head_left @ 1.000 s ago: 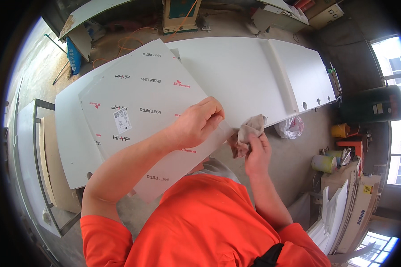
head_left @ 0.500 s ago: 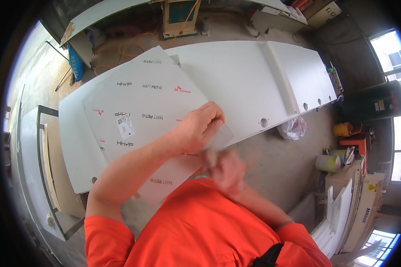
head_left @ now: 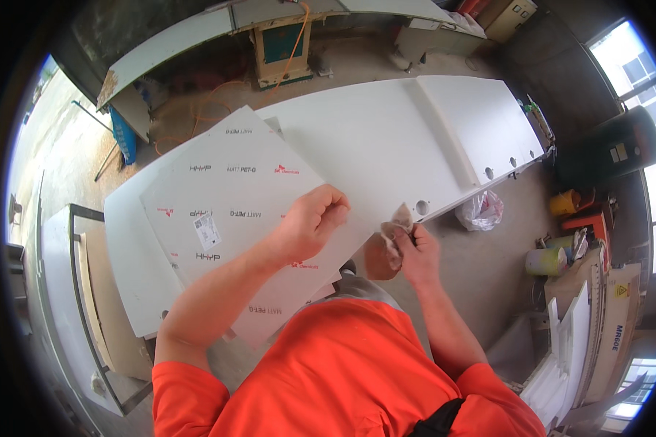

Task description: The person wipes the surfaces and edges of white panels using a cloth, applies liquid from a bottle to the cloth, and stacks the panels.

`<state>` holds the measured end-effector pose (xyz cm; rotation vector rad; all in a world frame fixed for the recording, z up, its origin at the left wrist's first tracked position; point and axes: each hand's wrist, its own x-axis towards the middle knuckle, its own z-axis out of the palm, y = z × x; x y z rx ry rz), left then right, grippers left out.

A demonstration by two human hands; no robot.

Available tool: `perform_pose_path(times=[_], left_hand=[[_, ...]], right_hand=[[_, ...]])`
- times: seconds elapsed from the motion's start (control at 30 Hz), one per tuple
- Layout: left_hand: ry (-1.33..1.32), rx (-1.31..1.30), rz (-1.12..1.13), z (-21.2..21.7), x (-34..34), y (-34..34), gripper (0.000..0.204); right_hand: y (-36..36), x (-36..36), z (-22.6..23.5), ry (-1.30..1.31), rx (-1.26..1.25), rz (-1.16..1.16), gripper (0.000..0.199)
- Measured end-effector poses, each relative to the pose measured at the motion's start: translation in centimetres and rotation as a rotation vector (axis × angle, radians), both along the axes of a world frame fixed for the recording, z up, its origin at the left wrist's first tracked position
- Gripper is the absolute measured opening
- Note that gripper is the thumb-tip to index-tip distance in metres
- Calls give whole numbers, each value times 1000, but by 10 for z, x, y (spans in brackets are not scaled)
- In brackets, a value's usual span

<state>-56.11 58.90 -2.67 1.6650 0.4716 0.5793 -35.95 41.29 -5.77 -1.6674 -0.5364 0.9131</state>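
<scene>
My left hand (head_left: 317, 218) is closed in a fist over the right edge of a pale sheet (head_left: 229, 193) covered with printed marks. Whatever its fingers hold, if anything, is hidden. Out past the sheet's right edge, my right hand (head_left: 420, 256) grips a crumpled brown-and-beige piece (head_left: 393, 244), limp like cloth or sandpaper; its exact kind is unclear. One brown flap hangs below the fingers. The printed sheet carries a white label (head_left: 206, 231) and rests on a long white tabletop (head_left: 350, 124). Another printed piece (head_left: 270, 309) shows below my left forearm.
Round holes (head_left: 422, 207) line the tabletop's near edge. A clear plastic bag (head_left: 481, 211) lies on the floor beyond. Paint cans (head_left: 547, 261) and white boards (head_left: 561, 364) stand at right. A metal-framed rack (head_left: 95, 313) is at left, and an orange hose (head_left: 219, 91) trails behind the table.
My right hand, blurred before beside the left, has moved right and now shows the crumpled piece clearly. My left fist has shifted slightly left. The view has tilted a little.
</scene>
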Motion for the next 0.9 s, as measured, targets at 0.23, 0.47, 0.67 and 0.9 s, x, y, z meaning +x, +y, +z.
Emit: perform_pose_path(times=[0.23, 0.47, 0.67, 0.9], left_hand=[[408, 447, 120, 17, 34, -24, 18], [272, 469, -156, 15, 76, -86, 21], [-33, 654, -232, 98, 17, -104, 20], [289, 843, 357, 49, -66, -131, 45]], right_hand=[[18, -19, 7, 378, 195, 183, 14], [9, -12, -36, 376, 79, 132, 15], [27, 30, 8, 321, -9, 323, 20], [94, -15, 46, -34, -90, 769, 41]])
